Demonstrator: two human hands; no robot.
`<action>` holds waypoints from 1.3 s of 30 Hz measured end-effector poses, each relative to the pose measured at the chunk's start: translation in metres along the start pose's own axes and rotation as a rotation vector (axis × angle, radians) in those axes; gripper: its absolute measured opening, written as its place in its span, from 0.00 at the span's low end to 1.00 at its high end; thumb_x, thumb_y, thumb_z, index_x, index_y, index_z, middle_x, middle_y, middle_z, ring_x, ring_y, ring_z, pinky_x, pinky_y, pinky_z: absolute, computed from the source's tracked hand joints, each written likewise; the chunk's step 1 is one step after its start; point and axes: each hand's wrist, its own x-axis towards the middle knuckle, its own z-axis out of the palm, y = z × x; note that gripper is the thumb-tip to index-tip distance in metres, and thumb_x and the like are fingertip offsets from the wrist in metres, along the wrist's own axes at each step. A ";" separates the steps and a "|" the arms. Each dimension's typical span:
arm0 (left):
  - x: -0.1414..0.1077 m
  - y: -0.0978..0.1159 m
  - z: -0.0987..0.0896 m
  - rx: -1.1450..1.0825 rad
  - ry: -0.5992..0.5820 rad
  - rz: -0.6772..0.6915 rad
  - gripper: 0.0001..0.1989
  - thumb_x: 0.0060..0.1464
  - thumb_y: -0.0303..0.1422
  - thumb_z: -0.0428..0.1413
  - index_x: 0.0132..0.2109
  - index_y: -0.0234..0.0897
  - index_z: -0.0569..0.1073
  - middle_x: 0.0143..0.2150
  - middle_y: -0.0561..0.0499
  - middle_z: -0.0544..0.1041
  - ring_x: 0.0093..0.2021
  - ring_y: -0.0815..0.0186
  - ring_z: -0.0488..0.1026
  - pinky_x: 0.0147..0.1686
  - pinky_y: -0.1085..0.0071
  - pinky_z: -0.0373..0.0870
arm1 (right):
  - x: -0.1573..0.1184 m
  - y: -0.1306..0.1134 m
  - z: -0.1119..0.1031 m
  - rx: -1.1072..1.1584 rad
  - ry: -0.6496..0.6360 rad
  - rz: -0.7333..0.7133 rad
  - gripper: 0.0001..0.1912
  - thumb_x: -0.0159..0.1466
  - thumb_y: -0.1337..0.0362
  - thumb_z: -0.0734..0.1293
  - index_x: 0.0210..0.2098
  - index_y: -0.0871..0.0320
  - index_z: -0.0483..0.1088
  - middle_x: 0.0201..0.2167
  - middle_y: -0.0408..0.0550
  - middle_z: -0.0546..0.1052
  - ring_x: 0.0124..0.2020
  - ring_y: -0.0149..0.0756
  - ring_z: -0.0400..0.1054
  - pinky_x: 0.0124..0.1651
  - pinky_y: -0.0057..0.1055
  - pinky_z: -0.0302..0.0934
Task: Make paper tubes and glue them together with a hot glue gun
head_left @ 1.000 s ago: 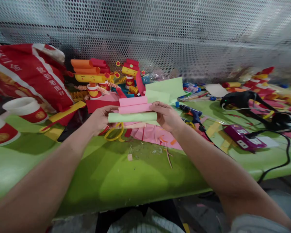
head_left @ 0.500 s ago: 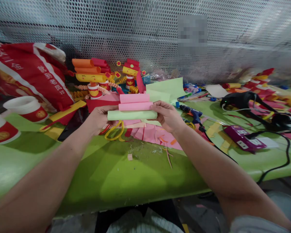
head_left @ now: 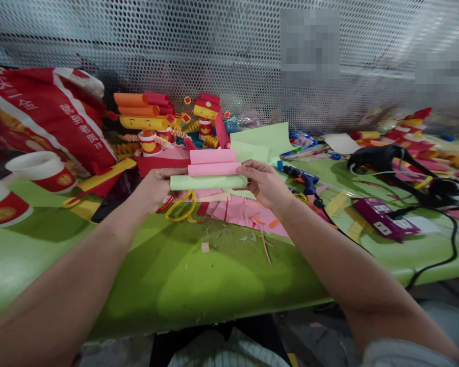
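Between my two hands is a stack of paper rolls: a long pale green roll point(head_left: 208, 182) at the bottom and two shorter pink rolls point(head_left: 214, 168) above it. My left hand point(head_left: 158, 188) is closed on the green roll's left end. The right end is gripped by my right hand point(head_left: 262, 181), whose fingertips also reach the lower pink roll. Below and behind the rolls lie yellow-handled scissors point(head_left: 181, 208) and pink paper scraps point(head_left: 247, 211). Paper figures with rolled hats point(head_left: 143, 122) stand behind, and a pale green sheet point(head_left: 262, 136) lies behind the rolls.
White and red paper cups point(head_left: 42, 171) and a red bag point(head_left: 49, 112) are at left. On the right are a blue glue gun point(head_left: 300, 176), a purple power strip point(head_left: 384, 218) with a black cable, and a black device point(head_left: 390, 163). A perforated metal screen point(head_left: 214, 46) rises behind.
Almost nothing differs; the rolls and my hands have shifted very slightly, with both hands keeping their hold.
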 end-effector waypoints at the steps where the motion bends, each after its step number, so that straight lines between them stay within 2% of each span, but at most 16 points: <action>1: 0.000 0.000 0.000 0.006 -0.002 -0.001 0.04 0.36 0.22 0.59 0.23 0.32 0.78 0.14 0.51 0.71 0.14 0.71 0.65 0.16 0.75 0.61 | 0.000 0.000 0.000 0.006 0.004 0.004 0.12 0.45 0.60 0.72 0.23 0.56 0.64 0.18 0.35 0.66 0.21 0.25 0.63 0.27 0.29 0.68; 9: -0.001 0.002 0.000 0.004 -0.013 -0.015 0.06 0.36 0.22 0.61 0.27 0.32 0.80 0.14 0.51 0.72 0.14 0.72 0.64 0.17 0.75 0.61 | -0.001 -0.001 0.001 0.019 0.014 0.028 0.14 0.44 0.60 0.73 0.23 0.56 0.64 0.18 0.35 0.67 0.20 0.26 0.65 0.26 0.29 0.67; 12: -0.001 0.002 0.001 0.026 -0.003 -0.030 0.11 0.35 0.23 0.62 0.32 0.31 0.80 0.15 0.51 0.73 0.14 0.73 0.63 0.16 0.75 0.61 | 0.000 0.000 0.001 0.018 0.070 -0.004 0.14 0.44 0.60 0.72 0.23 0.56 0.63 0.19 0.35 0.68 0.20 0.25 0.65 0.26 0.28 0.65; 15: -0.003 0.004 0.004 0.081 -0.014 -0.061 0.14 0.38 0.23 0.60 0.37 0.30 0.80 0.18 0.51 0.75 0.14 0.76 0.62 0.17 0.77 0.61 | 0.007 0.004 -0.006 -0.031 0.158 -0.055 0.14 0.46 0.58 0.71 0.24 0.56 0.62 0.21 0.37 0.68 0.25 0.28 0.69 0.27 0.26 0.63; 18: -0.006 0.006 0.007 0.211 -0.034 -0.084 0.18 0.39 0.19 0.56 0.40 0.30 0.79 0.23 0.50 0.77 0.16 0.77 0.63 0.18 0.78 0.61 | 0.016 0.011 -0.017 -0.283 0.270 -0.125 0.13 0.50 0.55 0.67 0.29 0.56 0.65 0.28 0.43 0.72 0.33 0.34 0.71 0.31 0.30 0.63; 21: -0.006 0.005 0.008 0.416 -0.066 -0.101 0.21 0.38 0.18 0.53 0.41 0.33 0.79 0.29 0.50 0.79 0.19 0.74 0.66 0.21 0.76 0.65 | 0.019 0.013 -0.022 -0.724 0.397 -0.416 0.16 0.53 0.56 0.67 0.37 0.57 0.68 0.44 0.56 0.72 0.46 0.43 0.67 0.43 0.42 0.63; 23: -0.005 0.003 0.008 0.582 -0.104 -0.078 0.20 0.39 0.21 0.54 0.42 0.35 0.79 0.32 0.50 0.80 0.23 0.70 0.70 0.25 0.73 0.68 | 0.013 0.012 -0.017 -0.972 0.349 -0.602 0.14 0.55 0.57 0.66 0.39 0.57 0.70 0.49 0.58 0.71 0.53 0.47 0.63 0.51 0.47 0.59; 24: -0.005 0.002 0.009 0.661 -0.126 -0.042 0.20 0.39 0.23 0.54 0.42 0.36 0.79 0.34 0.50 0.80 0.26 0.67 0.72 0.28 0.71 0.69 | 0.008 0.011 -0.012 -1.056 0.253 -0.640 0.13 0.57 0.57 0.65 0.38 0.57 0.71 0.48 0.58 0.72 0.53 0.47 0.63 0.53 0.47 0.57; 27: -0.009 -0.001 0.015 0.790 -0.180 0.101 0.19 0.42 0.26 0.54 0.44 0.36 0.78 0.38 0.50 0.80 0.36 0.63 0.75 0.37 0.69 0.70 | -0.009 0.008 0.005 -1.174 -0.192 -0.560 0.13 0.59 0.56 0.65 0.40 0.57 0.72 0.43 0.54 0.77 0.47 0.44 0.69 0.52 0.45 0.56; 29: -0.013 -0.002 0.021 0.791 -0.215 0.140 0.19 0.43 0.27 0.54 0.45 0.36 0.77 0.36 0.51 0.80 0.36 0.64 0.75 0.37 0.70 0.69 | -0.018 0.007 0.014 -1.231 -0.367 -0.456 0.18 0.57 0.54 0.66 0.42 0.58 0.72 0.40 0.52 0.78 0.43 0.44 0.70 0.52 0.46 0.55; 30: -0.015 -0.001 0.023 0.781 -0.236 0.147 0.19 0.43 0.28 0.53 0.46 0.36 0.76 0.36 0.51 0.80 0.35 0.64 0.75 0.37 0.70 0.69 | -0.020 0.006 0.017 -1.231 -0.416 -0.393 0.18 0.57 0.54 0.67 0.42 0.58 0.72 0.39 0.52 0.78 0.41 0.43 0.71 0.49 0.44 0.56; 33: -0.016 0.001 0.024 0.719 -0.273 0.151 0.20 0.45 0.30 0.52 0.47 0.36 0.75 0.35 0.51 0.79 0.32 0.66 0.74 0.33 0.72 0.69 | -0.020 0.003 0.017 -1.105 -0.438 -0.218 0.14 0.58 0.56 0.66 0.39 0.58 0.73 0.34 0.48 0.78 0.34 0.36 0.69 0.37 0.32 0.58; 36: -0.011 0.004 0.016 0.697 -0.237 0.117 0.20 0.50 0.36 0.49 0.49 0.35 0.73 0.35 0.49 0.78 0.30 0.66 0.73 0.32 0.70 0.70 | -0.013 0.000 0.010 -0.969 -0.309 -0.134 0.10 0.56 0.57 0.67 0.30 0.60 0.71 0.25 0.43 0.73 0.27 0.30 0.64 0.29 0.28 0.54; 37: -0.008 0.005 0.012 0.740 -0.208 0.106 0.20 0.51 0.39 0.48 0.48 0.34 0.73 0.36 0.47 0.78 0.32 0.64 0.74 0.33 0.69 0.70 | -0.009 -0.001 0.008 -0.929 -0.249 -0.117 0.10 0.55 0.58 0.67 0.27 0.60 0.70 0.22 0.41 0.71 0.25 0.29 0.62 0.27 0.27 0.52; 39: -0.004 0.006 0.005 0.987 -0.122 0.114 0.19 0.53 0.41 0.47 0.43 0.35 0.74 0.38 0.45 0.78 0.38 0.59 0.75 0.38 0.66 0.70 | -0.004 0.000 0.003 -0.807 -0.140 -0.071 0.10 0.54 0.58 0.68 0.24 0.59 0.68 0.19 0.39 0.68 0.22 0.28 0.60 0.25 0.26 0.50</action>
